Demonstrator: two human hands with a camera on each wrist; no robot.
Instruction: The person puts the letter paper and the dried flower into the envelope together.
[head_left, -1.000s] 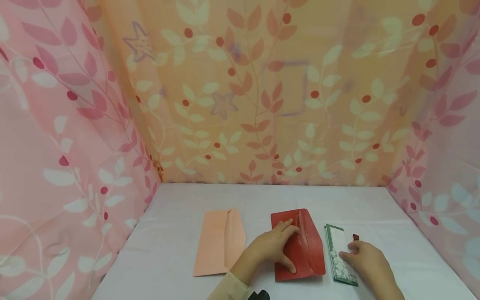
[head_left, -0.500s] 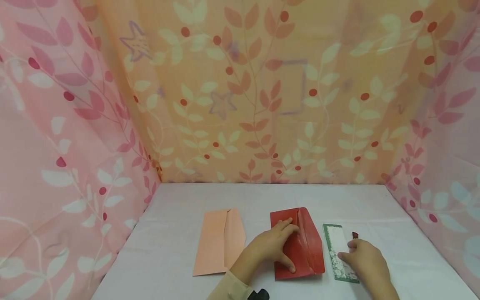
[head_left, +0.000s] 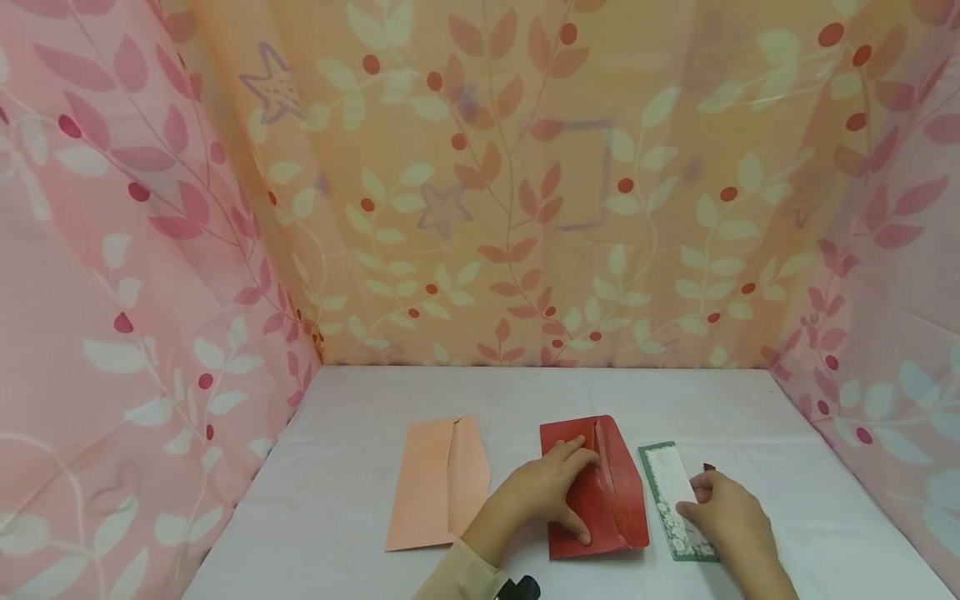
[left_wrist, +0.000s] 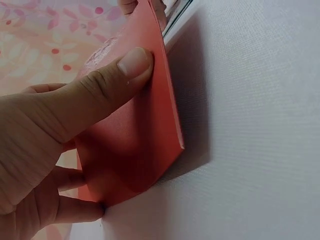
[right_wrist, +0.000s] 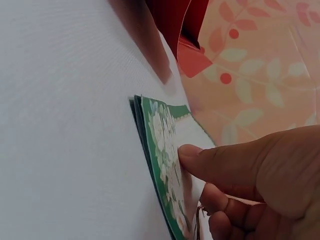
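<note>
A red envelope lies on the table with its flap side to the right. My left hand holds it, the thumb pressed on its face and the fingers spread near the opening. To its right is a narrow white card with a green floral border. My right hand pinches the card's right side, its thumb on the printed face and the other fingers curled by the edge. In the right wrist view the card appears layered. A small dark red piece shows just beyond the right fingers.
A peach envelope lies left of the red one, its flap also toward the right. The white-covered table ends at a patterned orange curtain, with pink curtains at both sides.
The card's far end has swung left toward the red envelope, and my right hand has shifted slightly left with it. My left hand and both envelopes stay in place.
</note>
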